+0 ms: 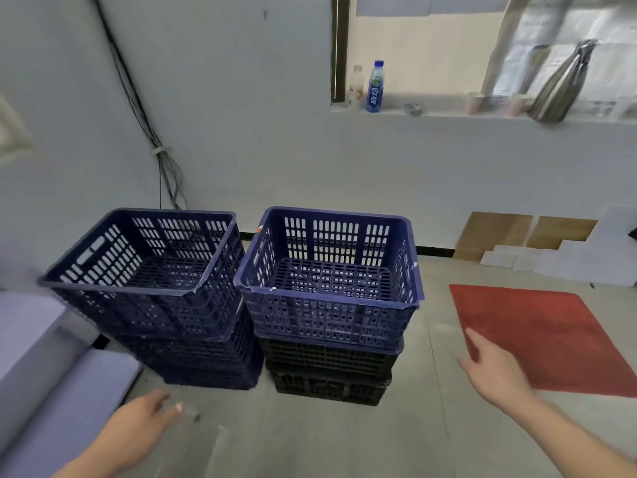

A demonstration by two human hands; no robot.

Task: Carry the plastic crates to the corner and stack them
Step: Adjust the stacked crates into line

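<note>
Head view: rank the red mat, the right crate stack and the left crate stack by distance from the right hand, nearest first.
1. Red mat, on the floor just beside the right hand.
2. Right crate stack, to the hand's left.
3. Left crate stack, farther left, by the corner.

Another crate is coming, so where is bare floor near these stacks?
Bare floor lies before both stacks and between the right stack and the red mat. Crowded: the two stacks stand tight together, the left stack by the wall.
</note>
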